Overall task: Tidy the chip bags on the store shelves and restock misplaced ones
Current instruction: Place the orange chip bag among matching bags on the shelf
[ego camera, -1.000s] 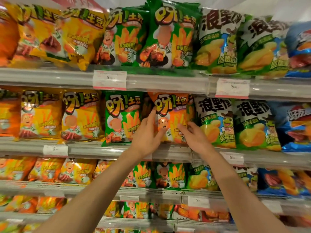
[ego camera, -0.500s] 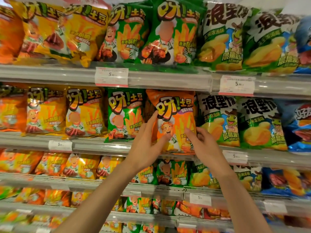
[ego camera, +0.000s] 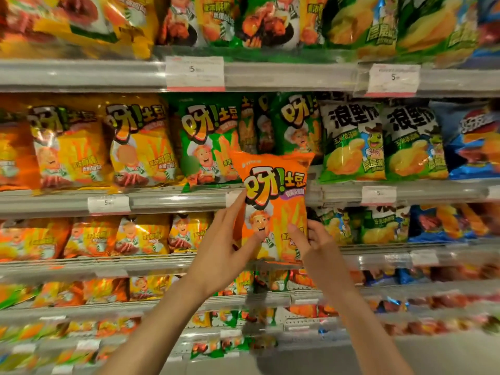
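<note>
I hold the orange chip bag (ego camera: 273,209) in front of the shelf (ego camera: 162,201). My left hand (ego camera: 224,250) and my right hand (ego camera: 315,244) each pinch its bottom corners.

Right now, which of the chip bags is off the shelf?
The orange bag, held in front of the green bags by the left hand and right hand. Every other bag sits on a shelf.
</note>
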The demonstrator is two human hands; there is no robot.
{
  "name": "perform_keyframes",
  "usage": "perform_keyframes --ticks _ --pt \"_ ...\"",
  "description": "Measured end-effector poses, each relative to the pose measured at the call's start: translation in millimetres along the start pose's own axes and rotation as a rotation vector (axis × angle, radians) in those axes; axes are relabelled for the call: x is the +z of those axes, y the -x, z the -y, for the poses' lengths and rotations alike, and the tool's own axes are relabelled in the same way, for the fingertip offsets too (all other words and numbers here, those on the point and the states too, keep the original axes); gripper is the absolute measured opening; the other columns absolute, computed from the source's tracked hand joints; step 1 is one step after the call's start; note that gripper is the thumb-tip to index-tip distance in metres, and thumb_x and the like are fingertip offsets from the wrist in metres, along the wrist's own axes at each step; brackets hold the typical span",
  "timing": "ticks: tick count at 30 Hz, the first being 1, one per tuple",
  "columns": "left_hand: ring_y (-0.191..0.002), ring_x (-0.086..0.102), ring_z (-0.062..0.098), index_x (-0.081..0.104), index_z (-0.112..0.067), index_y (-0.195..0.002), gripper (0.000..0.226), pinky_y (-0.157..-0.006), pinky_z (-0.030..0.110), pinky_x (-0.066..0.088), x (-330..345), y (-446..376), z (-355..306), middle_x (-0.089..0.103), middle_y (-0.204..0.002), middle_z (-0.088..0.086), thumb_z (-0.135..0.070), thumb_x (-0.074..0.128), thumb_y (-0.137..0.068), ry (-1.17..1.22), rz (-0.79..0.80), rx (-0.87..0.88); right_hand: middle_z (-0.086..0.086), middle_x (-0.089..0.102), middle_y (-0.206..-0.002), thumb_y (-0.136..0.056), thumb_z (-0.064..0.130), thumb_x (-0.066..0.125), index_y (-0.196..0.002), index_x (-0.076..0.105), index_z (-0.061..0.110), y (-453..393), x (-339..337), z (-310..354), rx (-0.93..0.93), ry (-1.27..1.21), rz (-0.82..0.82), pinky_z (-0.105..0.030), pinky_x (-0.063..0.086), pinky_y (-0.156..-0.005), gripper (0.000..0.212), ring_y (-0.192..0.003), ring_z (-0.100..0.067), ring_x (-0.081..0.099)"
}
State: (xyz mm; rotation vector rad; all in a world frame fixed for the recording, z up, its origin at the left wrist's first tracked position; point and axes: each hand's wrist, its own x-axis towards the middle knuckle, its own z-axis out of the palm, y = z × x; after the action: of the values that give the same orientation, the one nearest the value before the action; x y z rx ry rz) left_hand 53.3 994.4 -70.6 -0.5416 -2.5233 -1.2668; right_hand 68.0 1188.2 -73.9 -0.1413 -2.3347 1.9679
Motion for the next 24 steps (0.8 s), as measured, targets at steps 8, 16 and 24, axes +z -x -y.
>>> perform_keyframes --ticks 8,16,24 --pt "-0.114 0.021 -0.033 0.009 -0.051 -0.153 0.078 -0.089 -0.002 0.024 -117.1 92.5 61.7 0.030 -0.130 -0.043 -0.060 0.056 -0.092 -0.011 0.010 0.015 0.020 0.064 -0.084 -0.091 0.044 0.065 -0.097 0.057 0.035 84.5 130.1 23.2 0.008 0.048 0.046 -0.004 0.041 -0.057 0.013 -0.070 0.007 0.062" --pt "-0.142 0.021 -0.009 0.013 -0.051 -0.153 0.079 -0.110 0.022 0.026 -259.0 167.3 132.6 0.027 -0.146 -0.036 -0.062 0.059 -0.089 -0.051 -0.140 -0.097 0.006 0.064 -0.096 -0.097 0.024 0.062 -0.101 0.053 0.027 115.0 286.3 53.4 -0.033 0.017 0.187 -0.003 0.046 -0.060 0.011 -0.067 0.020 0.062" --pt "-0.133 0.024 -0.022 0.018 -0.056 -0.149 0.078 -0.098 0.003 0.023 -357.5 175.6 195.9 0.028 -0.144 -0.039 -0.064 0.062 -0.085 -0.052 -0.266 -0.163 0.003 0.071 -0.111 -0.081 0.052 0.068 -0.118 0.057 0.024 81.6 403.4 87.8 -0.105 0.054 0.336 -0.019 0.057 -0.076 0.048 -0.089 0.003 0.071"
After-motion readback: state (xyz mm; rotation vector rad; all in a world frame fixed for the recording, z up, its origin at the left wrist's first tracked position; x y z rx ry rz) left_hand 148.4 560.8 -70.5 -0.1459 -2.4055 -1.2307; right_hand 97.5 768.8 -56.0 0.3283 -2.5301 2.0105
